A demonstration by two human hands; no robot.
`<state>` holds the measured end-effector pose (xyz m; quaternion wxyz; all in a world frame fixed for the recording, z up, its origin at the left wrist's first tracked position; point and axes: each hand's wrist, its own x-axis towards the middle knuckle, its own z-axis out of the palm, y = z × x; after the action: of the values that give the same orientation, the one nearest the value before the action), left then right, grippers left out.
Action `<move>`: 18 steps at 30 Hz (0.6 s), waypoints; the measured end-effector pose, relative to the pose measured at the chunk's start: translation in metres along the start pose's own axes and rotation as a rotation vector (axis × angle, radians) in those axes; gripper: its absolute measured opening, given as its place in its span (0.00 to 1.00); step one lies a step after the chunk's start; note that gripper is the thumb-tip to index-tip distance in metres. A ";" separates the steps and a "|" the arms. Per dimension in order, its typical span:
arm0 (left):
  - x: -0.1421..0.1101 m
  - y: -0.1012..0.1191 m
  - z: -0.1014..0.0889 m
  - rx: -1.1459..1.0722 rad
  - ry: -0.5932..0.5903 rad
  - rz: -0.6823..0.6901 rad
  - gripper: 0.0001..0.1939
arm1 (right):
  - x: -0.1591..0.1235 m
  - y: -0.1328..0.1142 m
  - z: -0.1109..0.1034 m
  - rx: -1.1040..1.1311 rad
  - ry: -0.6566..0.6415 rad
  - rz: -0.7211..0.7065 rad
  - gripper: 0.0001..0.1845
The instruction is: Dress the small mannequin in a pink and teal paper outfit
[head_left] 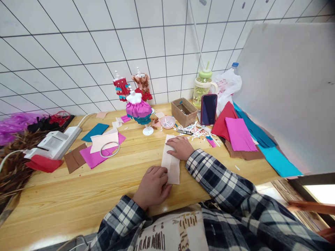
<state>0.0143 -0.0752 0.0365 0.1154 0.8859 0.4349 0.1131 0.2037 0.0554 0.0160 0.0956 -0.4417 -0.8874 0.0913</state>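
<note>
A pale pink strip of crepe paper [172, 161] lies lengthwise before me on the wooden table, with a fold line along it. My left hand [154, 184] is curled at its lower left edge, the fingers closed on that edge; the fingertips are partly hidden. Across the upper part of the strip my right hand [181, 147] lies flat, fingers stretched out to the left. Beyond the hands stands a small white dress form [134, 97] in a magenta and teal paper dress. Two more dressed forms, one in red [120, 88] and one in brown and red [142, 85], stand behind it.
Left lie paper sheets, a white ring [101, 150] and a power strip [56, 143]. Farther back are a pink dish [168, 122], cardboard box [184, 116], tweezers [184, 131] among paper scraps, a phone [209, 109] and a green-lidded jug [202, 89]. Coloured paper [241, 134] is piled right.
</note>
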 end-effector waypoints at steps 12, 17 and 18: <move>0.003 -0.010 0.017 -0.141 0.148 -0.111 0.11 | -0.012 -0.016 -0.005 0.014 0.174 -0.018 0.22; 0.008 -0.026 0.001 -0.130 0.311 -0.144 0.13 | -0.015 -0.028 0.002 0.023 0.023 -0.054 0.22; 0.013 -0.034 -0.002 -0.109 0.315 -0.151 0.14 | -0.015 -0.030 0.004 0.025 0.004 -0.090 0.22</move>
<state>-0.0040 -0.0447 0.0295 0.1020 0.8146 0.5059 0.2647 0.1888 0.0256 0.0181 0.1069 -0.4003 -0.9049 0.0971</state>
